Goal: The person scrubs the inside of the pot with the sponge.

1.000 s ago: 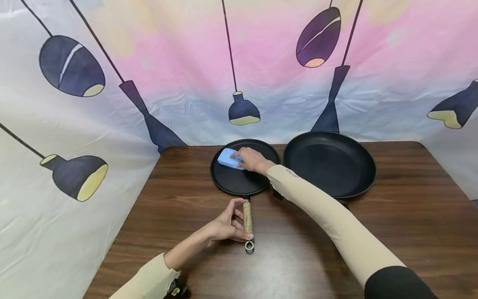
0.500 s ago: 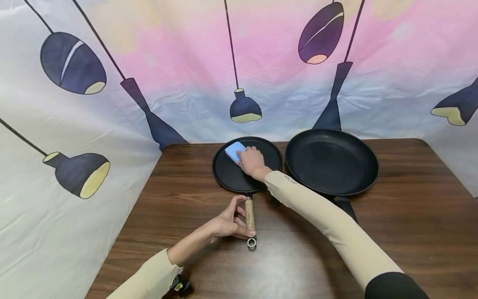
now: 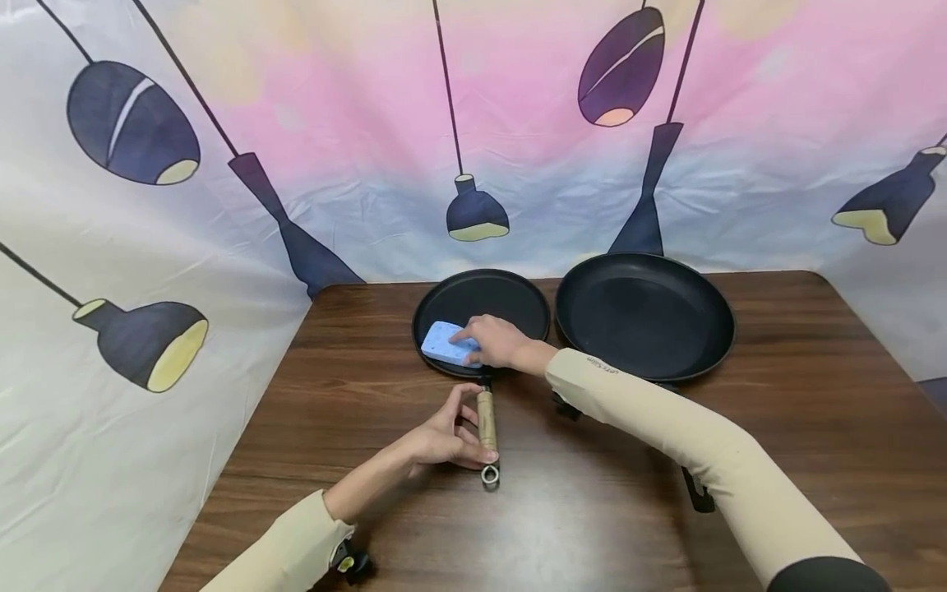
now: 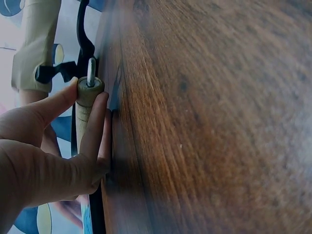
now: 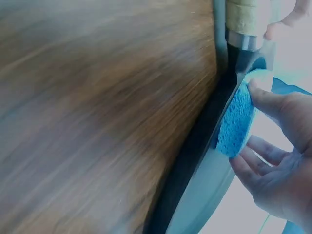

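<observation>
Your left hand (image 3: 442, 437) pinches the one wooden handle (image 3: 486, 421) between thumb and fingers, at 6 o'clock of the smaller pan (image 3: 497, 298), while your right hand (image 3: 500, 339) pinches the one blue sponge (image 3: 441, 343) on that pan's surface, between 7 and 8 o'clock. If the left pinch slackens under sponge pressure so near the rim, the smaller pan could tip or swivel and knock the larger pan (image 3: 642, 314) just beside it at 3 o'clock, two pans in all on one table (image 3: 362, 370).
</observation>
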The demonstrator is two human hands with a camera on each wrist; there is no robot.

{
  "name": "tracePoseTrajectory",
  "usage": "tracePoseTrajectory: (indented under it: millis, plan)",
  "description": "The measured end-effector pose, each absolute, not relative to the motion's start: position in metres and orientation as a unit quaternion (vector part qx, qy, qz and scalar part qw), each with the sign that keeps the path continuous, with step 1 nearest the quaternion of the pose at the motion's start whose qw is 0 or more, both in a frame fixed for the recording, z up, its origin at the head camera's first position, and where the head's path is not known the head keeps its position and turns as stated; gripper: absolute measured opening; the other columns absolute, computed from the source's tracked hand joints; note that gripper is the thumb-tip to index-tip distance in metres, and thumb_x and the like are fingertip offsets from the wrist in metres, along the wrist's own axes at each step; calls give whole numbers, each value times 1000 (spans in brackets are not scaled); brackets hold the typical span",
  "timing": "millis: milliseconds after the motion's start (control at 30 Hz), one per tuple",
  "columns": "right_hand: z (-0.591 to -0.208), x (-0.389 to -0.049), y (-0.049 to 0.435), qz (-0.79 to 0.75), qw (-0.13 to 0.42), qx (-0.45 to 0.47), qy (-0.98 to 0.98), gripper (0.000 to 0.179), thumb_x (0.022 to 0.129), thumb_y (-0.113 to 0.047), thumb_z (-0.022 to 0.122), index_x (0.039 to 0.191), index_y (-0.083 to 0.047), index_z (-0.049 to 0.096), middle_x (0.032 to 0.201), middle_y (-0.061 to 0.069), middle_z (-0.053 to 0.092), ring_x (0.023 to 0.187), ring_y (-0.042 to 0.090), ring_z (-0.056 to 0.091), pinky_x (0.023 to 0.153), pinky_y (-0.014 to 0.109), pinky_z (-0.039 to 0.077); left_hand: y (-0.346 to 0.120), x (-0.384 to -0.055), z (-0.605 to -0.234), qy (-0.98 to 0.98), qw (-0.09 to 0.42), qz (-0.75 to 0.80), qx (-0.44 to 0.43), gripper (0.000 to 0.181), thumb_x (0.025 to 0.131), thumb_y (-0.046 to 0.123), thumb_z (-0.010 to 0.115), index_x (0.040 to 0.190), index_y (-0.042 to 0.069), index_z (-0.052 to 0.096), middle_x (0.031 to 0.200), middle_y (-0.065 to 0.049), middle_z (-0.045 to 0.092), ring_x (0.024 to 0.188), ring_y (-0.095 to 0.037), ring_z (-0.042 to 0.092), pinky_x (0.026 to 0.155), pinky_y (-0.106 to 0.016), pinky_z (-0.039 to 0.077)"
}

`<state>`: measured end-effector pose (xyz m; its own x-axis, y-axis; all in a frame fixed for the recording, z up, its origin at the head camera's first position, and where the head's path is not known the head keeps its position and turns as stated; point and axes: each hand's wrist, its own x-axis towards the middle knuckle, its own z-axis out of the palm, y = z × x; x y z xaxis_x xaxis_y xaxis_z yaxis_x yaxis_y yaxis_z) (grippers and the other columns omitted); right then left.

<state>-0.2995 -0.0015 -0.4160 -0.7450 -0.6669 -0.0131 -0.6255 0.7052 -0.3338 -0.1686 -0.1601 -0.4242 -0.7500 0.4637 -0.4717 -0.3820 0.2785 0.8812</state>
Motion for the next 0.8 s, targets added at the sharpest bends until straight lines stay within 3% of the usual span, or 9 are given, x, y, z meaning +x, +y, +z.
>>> tracePoseTrajectory:
  millis: [300,467,600,700,800]
  plan:
    - [-419,-314,5,-162,66,-333,927,44,95,-28,75,137,-19,65,132,10,64,121,28,60,96,42,58,-160,-168,-424,720,351,597,41,95,83,-6,80,152,21,21,130,-16,35,93,-19,68,84,-40,65]
    - [-424,-348,10,-150,6,-212,966,44,101,-29,67,142,-18,60,134,13,62,122,32,59,95,44,57,-157,-170,-423,713,347,608,48,94,82,-8,80,151,21,23,129,-15,34,93,-20,68,83,-42,65]
    - [-425,-363,14,-134,-3,-133,982,43,103,-28,63,144,-16,57,132,17,61,119,37,58,97,48,55,-156,-170,-424,709,349,611,51,94,82,-7,80,151,21,23,129,-15,34,93,-20,68,83,-43,65]
    - [-424,-362,12,-128,12,-153,980,44,101,-29,67,142,-16,59,133,16,63,121,36,59,99,48,55,-157,-168,-424,709,351,610,52,94,82,-6,80,152,21,22,129,-15,34,94,-20,67,84,-43,65]
    - [-418,-353,5,-119,34,-233,965,45,97,-30,72,139,-16,62,134,13,64,122,32,60,102,45,54,-161,-166,-424,711,348,609,49,94,83,-7,80,152,21,22,129,-16,34,94,-20,67,84,-43,65]
